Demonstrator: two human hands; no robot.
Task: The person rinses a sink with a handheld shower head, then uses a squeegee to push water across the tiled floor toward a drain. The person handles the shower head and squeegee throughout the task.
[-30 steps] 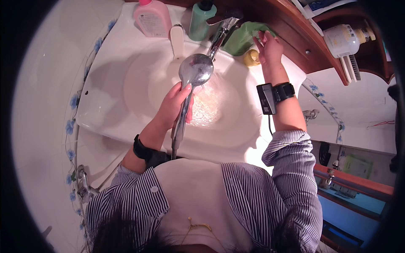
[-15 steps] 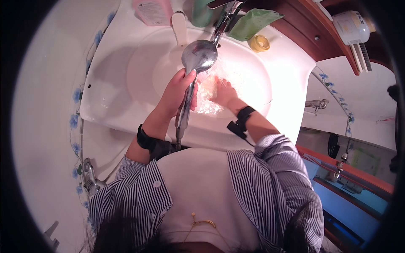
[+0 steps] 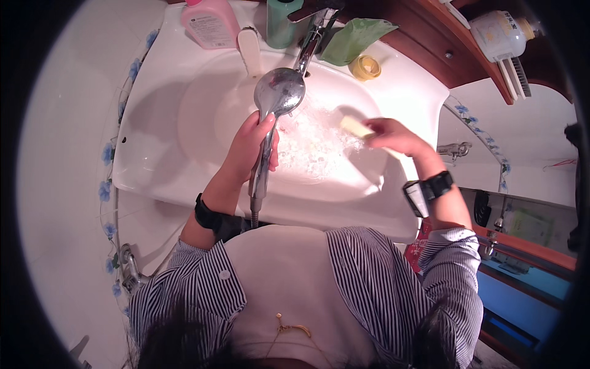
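Note:
My left hand (image 3: pixel 254 142) is wrapped round the handle of a chrome shower head (image 3: pixel 281 91), face down over the white washbasin (image 3: pixel 196 101). Its hose runs down toward my waist. Splashing water (image 3: pixel 310 147) covers the middle of the bowl below it. Over the right side of the basin, my right hand (image 3: pixel 396 136) is closed on a pale yellow oblong piece (image 3: pixel 355 127). Motion blurs the piece and my fingers cover part of it, so its exact kind is not clear. A chrome tap (image 3: pixel 312 46) stands behind the shower head.
Along the basin's back rim are a pink bottle (image 3: pixel 211 26), a white-handled brush-like tool (image 3: pixel 249 52), a green bottle (image 3: pixel 280 24), a green pouch (image 3: pixel 355 42) and a small yellow jar (image 3: pixel 365 67). A wooden shelf (image 3: pixel 485 67) with a white bottle (image 3: pixel 499 35) juts in at upper right.
My right hand has come up out of the splashing water and moved right, with the pale yellow piece now showing in it. My left hand keeps the shower head, shifted slightly left in view.

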